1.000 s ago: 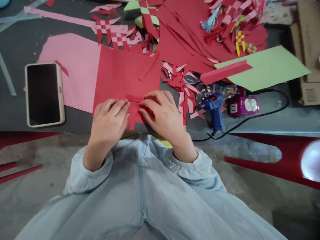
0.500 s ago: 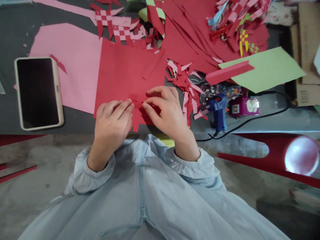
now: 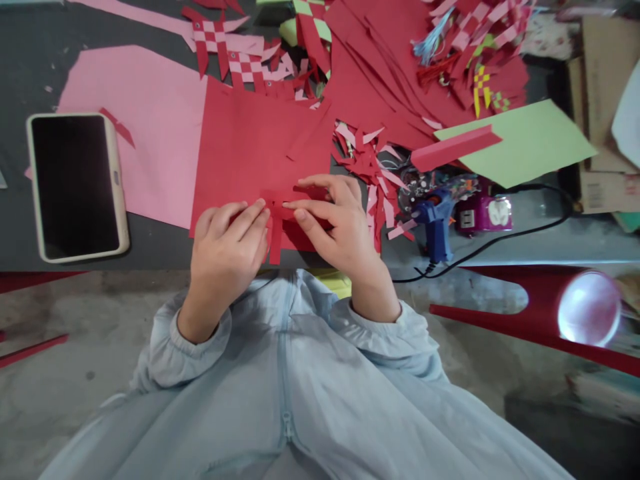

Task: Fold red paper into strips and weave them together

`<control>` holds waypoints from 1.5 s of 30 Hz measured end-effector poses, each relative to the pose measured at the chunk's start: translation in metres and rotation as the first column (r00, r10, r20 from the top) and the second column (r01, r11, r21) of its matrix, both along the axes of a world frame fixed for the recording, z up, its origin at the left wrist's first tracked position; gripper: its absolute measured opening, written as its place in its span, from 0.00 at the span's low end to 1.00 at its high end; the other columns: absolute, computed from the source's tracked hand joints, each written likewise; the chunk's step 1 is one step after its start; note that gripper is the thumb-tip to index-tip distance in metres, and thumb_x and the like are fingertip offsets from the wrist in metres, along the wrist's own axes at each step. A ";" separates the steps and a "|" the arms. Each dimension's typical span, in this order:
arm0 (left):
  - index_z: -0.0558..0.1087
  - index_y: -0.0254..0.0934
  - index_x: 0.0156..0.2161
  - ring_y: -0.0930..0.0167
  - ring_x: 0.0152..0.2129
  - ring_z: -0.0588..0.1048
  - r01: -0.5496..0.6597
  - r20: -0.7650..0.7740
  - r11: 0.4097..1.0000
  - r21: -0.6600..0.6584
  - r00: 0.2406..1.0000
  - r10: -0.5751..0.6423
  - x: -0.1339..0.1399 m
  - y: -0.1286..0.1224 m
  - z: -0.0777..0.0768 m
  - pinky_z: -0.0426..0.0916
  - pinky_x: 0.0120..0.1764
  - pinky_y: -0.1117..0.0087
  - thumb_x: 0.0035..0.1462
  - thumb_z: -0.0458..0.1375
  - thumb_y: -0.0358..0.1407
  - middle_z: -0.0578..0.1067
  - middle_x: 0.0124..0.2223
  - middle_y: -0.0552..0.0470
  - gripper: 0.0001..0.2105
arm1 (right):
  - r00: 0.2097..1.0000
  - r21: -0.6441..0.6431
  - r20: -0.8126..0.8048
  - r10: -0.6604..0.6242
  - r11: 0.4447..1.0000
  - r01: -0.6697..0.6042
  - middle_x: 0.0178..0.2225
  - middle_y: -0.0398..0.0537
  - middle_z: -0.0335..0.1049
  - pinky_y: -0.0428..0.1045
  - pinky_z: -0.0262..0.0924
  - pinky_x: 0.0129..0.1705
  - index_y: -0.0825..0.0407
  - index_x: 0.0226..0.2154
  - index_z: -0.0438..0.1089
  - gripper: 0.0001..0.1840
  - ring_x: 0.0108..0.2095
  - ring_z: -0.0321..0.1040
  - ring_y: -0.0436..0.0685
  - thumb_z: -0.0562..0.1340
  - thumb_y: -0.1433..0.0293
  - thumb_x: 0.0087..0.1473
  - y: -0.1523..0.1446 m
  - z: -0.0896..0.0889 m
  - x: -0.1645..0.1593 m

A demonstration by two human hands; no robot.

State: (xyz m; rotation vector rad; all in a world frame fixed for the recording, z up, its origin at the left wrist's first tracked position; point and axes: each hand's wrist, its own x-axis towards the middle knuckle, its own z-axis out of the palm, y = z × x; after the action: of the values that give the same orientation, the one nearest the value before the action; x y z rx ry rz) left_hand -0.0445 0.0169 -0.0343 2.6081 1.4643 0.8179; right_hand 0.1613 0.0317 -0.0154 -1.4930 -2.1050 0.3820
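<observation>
Red paper strips point(image 3: 275, 243) cross one another near the table's front edge, on top of a red paper sheet point(image 3: 250, 140). My left hand point(image 3: 227, 243) is at their left end, its fingers bent together and pressed on the strips. From the right, my right hand point(image 3: 335, 223) holds the strips with the tip of its index finger, the thumb close below. One strip hangs down between the hands toward the edge. The parts of the strips under the fingers are hidden.
A phone point(image 3: 77, 187) lies at the left on pink paper point(image 3: 150, 120). To the right are paper scraps point(image 3: 367, 157), a blue glue gun point(image 3: 436, 223) with a black cord, and a green sheet point(image 3: 530, 143). Woven checkered pieces point(image 3: 210, 37) lie at the back.
My right hand's index finger has straightened over the strips and its thumb has shifted slightly right. My left hand stays almost in place. The view has shifted a little.
</observation>
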 end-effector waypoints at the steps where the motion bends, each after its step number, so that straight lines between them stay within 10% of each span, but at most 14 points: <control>1: 0.76 0.39 0.56 0.60 0.49 0.76 0.002 -0.006 1.000 0.009 1.000 -0.002 0.000 0.000 0.000 0.67 0.51 0.54 0.65 0.54 0.31 0.79 0.56 0.49 0.16 | 1.000 -0.001 0.001 0.007 1.000 -0.007 0.54 0.51 0.72 0.64 0.57 0.62 0.45 0.43 0.80 0.18 0.56 0.63 0.63 0.55 0.61 0.66 0.001 0.000 0.000; 45: 0.76 0.40 0.56 0.58 0.51 0.73 0.029 -0.054 0.999 -0.042 0.998 -0.032 -0.001 0.000 0.002 0.66 0.52 0.52 0.66 0.53 0.32 0.78 0.56 0.45 0.16 | 0.968 -0.009 -0.072 0.239 0.971 -0.240 0.47 0.51 0.79 0.58 0.61 0.56 0.51 0.53 0.74 0.25 0.48 0.70 0.59 0.49 0.56 0.68 0.016 -0.010 0.010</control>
State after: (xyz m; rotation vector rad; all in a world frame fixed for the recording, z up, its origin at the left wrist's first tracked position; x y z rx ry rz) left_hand -0.0457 0.0165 -0.0326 2.6364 1.4347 0.7111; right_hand 0.1711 0.0479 -0.0256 -1.2180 -2.2362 0.5346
